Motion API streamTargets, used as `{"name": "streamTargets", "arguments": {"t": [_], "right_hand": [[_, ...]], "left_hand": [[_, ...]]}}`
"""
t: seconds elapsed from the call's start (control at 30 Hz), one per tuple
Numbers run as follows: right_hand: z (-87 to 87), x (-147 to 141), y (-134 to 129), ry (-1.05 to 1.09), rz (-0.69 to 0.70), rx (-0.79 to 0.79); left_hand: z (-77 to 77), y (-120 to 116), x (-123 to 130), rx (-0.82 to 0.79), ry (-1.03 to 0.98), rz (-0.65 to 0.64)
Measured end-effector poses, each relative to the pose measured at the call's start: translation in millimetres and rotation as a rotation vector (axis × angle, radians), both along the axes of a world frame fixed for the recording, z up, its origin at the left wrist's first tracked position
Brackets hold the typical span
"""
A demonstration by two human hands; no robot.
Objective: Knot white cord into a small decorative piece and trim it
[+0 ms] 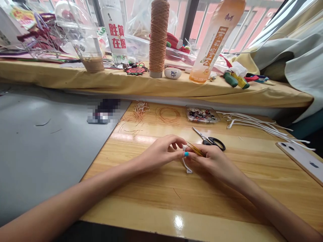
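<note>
My left hand (161, 149) pinches a short white cord (186, 165) between thumb and fingertips above the wooden table. The cord's lower end hangs down, bent at the tip. In my right hand (214, 159) are gold-coloured tweezers (196, 149), their tips pointing left at the top of the cord. Both hands meet around the cord, and the fingers partly hide its upper part. Just behind my right hand lie scissors (208, 139) with black handles, blades slightly apart.
Behind the hands lie a coil of thin orange cord (168, 116), cord scraps (140, 112), a clear box of beads (202, 115) and white cords (262, 127). A phone (302, 159) is at right. Bottles, a cup (94, 64) and a thread spool (158, 40) line the ledge.
</note>
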State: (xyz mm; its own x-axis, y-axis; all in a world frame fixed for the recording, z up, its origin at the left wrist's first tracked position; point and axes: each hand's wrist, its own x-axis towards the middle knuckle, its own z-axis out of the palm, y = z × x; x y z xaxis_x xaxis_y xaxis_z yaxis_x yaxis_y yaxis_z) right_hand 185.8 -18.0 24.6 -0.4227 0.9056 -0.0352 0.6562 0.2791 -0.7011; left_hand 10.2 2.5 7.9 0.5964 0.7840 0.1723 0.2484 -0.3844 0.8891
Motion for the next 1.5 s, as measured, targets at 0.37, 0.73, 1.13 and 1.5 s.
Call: {"name": "streamTargets", "arguments": {"t": [0.37, 0.73, 1.13, 1.5], "right_hand": [[12.4, -2.4, 1.6, 0.157, -0.177, -0.202], [7.1, -5.8, 0.7, 0.258, -0.151, -0.222], [5.6, -0.3, 4.8, 0.23, -0.184, -0.294], [1.0, 13.1, 13.4, 0.253, -0.318, -0.1]], "left_hand": [[-8.0, 5.9, -2.0, -0.058, -0.078, 0.149], [1.3, -4.6, -0.5, 0.183, -0.004, 0.16], [-3.2, -5.3, 0.0, 0.409, 0.025, 0.241], [0.5, -3.2, -2.1, 0.31, -0.013, 0.287]]}}
